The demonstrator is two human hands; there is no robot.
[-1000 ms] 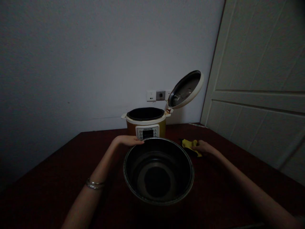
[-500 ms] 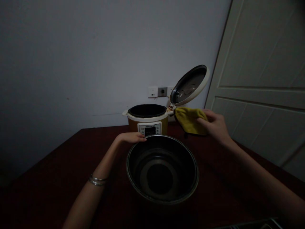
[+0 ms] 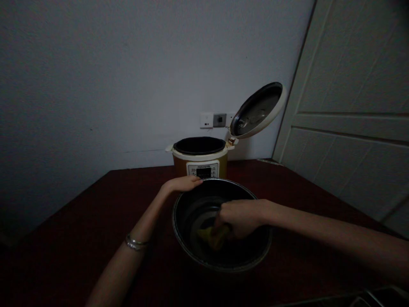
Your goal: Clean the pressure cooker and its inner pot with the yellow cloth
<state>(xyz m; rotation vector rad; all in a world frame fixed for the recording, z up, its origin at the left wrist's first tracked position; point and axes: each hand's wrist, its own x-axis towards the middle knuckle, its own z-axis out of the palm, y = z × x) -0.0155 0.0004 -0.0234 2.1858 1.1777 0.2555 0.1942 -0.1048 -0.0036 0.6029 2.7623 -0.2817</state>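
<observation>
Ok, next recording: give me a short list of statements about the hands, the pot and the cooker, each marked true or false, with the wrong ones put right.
1. The left hand is at the far rim of the black pot. True.
2. The right hand holds a yellow cloth inside the black pot. True.
3. The cooker's lid is shut. False: the lid is tilted up, open, at the right of the cooker.
4. Bangles circle the right wrist. False: the silver bangles are on the left arm.
5. The black pot is seated in the cooker. False: it is in front of the cooker, nearer the camera.
</observation>
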